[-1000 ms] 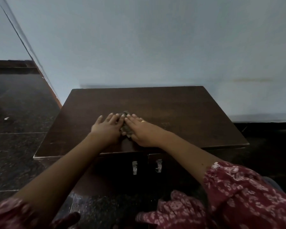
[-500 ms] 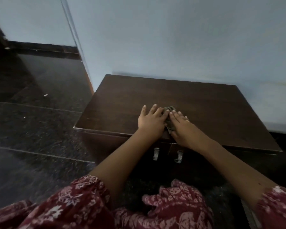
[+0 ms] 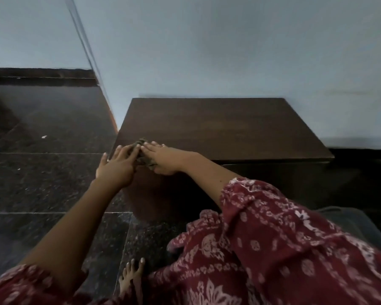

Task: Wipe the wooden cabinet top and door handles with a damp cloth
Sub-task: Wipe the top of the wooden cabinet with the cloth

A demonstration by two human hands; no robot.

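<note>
I look down at a low, dark wooden cabinet (image 3: 218, 128) standing against a pale wall (image 3: 229, 45), on a dark polished floor (image 3: 42, 183). My two hands meet at the cabinet's front left corner. A small, dark, crumpled cloth (image 3: 142, 148) lies there on the top, close to the front edge, and only a little of it shows between and beyond my fingers.

My left hand (image 3: 117, 166) lies flat with its fingers spread, the fingertips on the cloth and the palm hanging past the corner. My right hand (image 3: 163, 159) lies flat too, fingers together, pressing the cloth down from the other side. Neither hand closes around it; both simply press on it.

Red patterned sleeves (image 3: 273, 216) and clothing fill the bottom of the view, and a bare foot (image 3: 132, 276) rests on the floor.

I judge the top is being wiped, with the stroke at the left end. Most of the top lies bare to the right. The next move probably calls for sliding the cloth along under steady pressure, without letting it slip off the edge. The door handles are hidden here, behind my arms or in shadow, and come later.
</note>
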